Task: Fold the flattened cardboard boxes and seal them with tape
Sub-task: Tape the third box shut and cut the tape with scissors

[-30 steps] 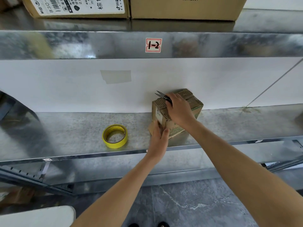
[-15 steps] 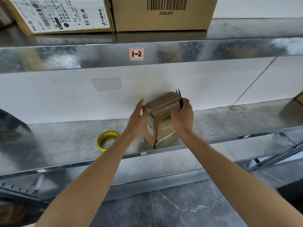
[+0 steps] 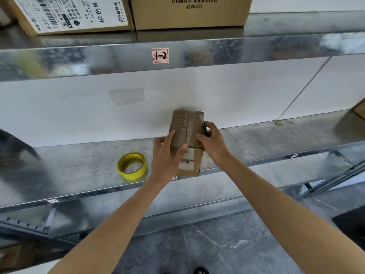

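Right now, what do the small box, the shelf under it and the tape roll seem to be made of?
Small box: brown corrugated cardboard, matte; fluted ridges show on its top.
Shelf: probably galvanised steel; shiny, mottled, with blurred reflections.
Tape roll: yellow, glossy, probably plastic film; its core is unclear.

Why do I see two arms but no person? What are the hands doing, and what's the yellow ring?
The camera sits on the person's head and looks down, so you see only their arms, just as they do. There is no robot, only two bare hands. The left hand grips a small cardboard box standing on a shiny metal shelf. The right hand touches the box's other side and holds a small black tool; I can't tell what kind. The yellow ring is a tape roll, lying on the shelf left of the box, not touching it. Bigger boxes sit on the shelf above.
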